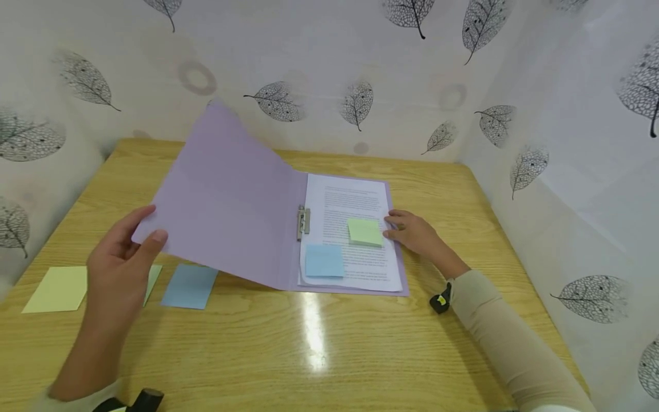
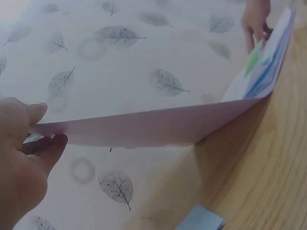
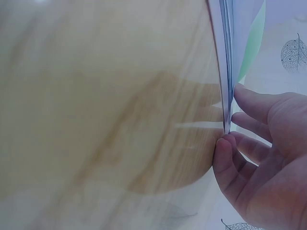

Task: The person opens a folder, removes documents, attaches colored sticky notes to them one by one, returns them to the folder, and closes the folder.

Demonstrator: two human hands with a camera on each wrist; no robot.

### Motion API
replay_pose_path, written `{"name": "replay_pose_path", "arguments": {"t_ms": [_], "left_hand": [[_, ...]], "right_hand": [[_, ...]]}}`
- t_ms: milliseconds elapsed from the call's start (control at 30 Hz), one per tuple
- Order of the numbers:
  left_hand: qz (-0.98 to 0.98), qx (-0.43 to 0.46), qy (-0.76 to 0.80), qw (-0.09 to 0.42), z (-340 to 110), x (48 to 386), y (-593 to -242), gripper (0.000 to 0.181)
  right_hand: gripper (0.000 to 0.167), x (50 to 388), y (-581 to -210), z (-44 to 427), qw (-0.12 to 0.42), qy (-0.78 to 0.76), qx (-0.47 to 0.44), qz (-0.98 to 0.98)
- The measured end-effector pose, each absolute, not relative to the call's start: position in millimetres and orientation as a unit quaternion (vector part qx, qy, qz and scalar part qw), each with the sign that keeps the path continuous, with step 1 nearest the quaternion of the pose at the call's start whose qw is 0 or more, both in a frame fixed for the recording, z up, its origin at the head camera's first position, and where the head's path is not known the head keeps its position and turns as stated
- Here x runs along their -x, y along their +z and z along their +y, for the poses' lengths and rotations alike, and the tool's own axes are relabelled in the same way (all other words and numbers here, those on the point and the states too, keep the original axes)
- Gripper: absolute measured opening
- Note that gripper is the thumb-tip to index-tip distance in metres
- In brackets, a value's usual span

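A lilac folder [image 1: 221,200] lies opened on the table, its left cover tilted up off the wood. My left hand [image 1: 120,252] pinches that cover's lower left corner between thumb and fingers; the left wrist view shows the cover [image 2: 144,127] edge-on. Printed sheets [image 1: 355,200] lie on the folder's right side beside a metal clip [image 1: 302,222]. On the sheets are a green sticky note [image 1: 365,232] and a blue sticky note [image 1: 324,261]. My right hand [image 1: 414,232] touches the right edge of the sheets with loosely bent fingers; its fingertips [image 3: 223,143] meet the stack's edge.
Left of the folder, a yellow paper square [image 1: 56,289], a blue paper square [image 1: 190,286] and a green piece [image 1: 152,281], partly hidden by my left hand, lie on the wooden table [image 1: 247,349]. A leaf-patterned curtain [image 1: 319,63] surrounds the table's back and sides.
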State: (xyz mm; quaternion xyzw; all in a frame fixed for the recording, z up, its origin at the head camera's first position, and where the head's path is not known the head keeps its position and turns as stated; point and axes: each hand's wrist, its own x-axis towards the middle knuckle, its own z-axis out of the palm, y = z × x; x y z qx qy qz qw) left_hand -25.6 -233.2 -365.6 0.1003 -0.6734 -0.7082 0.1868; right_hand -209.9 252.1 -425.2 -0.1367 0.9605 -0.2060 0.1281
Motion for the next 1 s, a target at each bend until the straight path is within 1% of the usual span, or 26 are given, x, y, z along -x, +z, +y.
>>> {"name": "replay_pose_path", "arguments": {"t_ms": [100, 200, 367, 433, 500, 567, 667, 833, 1000], "left_hand": [[-0.644, -0.041, -0.736, 0.203, -220.2, 27.6, -359.2, 0.052], [-0.627, 0.016, -0.751, 0.205, -206.6, 29.6, -354.4, 0.054], [-0.609, 0.100, -0.761, 0.198, -184.2, 33.4, -354.7, 0.056], [-0.602, 0.141, -0.763, 0.188, -175.0, 35.8, -358.8, 0.057], [-0.617, 0.156, -0.754, 0.165, -165.6, 37.1, -364.2, 0.058], [-0.645, 0.160, -0.737, 0.129, -157.0, 38.9, -371.5, 0.059], [-0.700, 0.152, -0.692, 0.083, -145.1, 43.2, -383.9, 0.061], [-0.759, 0.172, -0.627, 0.042, -129.6, 58.1, -406.6, 0.068], [-0.815, 0.187, -0.547, -0.024, -117.7, 66.7, -421.5, 0.075]], "right_hand": [[0.056, 209.9, -425.5, 252.7, 0.129, -0.209, 0.135, 0.960], [0.056, 209.4, -425.0, 252.4, 0.129, -0.210, 0.133, 0.960], [0.056, 209.6, -425.1, 253.0, 0.131, -0.211, 0.131, 0.960], [0.057, 209.8, -424.8, 253.2, 0.132, -0.214, 0.131, 0.959], [0.057, 209.1, -423.5, 252.8, 0.135, -0.215, 0.134, 0.958], [0.059, 208.3, -422.1, 252.8, 0.138, -0.219, 0.135, 0.957], [0.060, 206.8, -419.8, 253.7, 0.146, -0.230, 0.132, 0.953], [0.061, 205.6, -417.9, 256.6, 0.155, -0.253, 0.120, 0.947], [0.060, 205.8, -418.2, 258.1, 0.160, -0.264, 0.116, 0.944]]}}
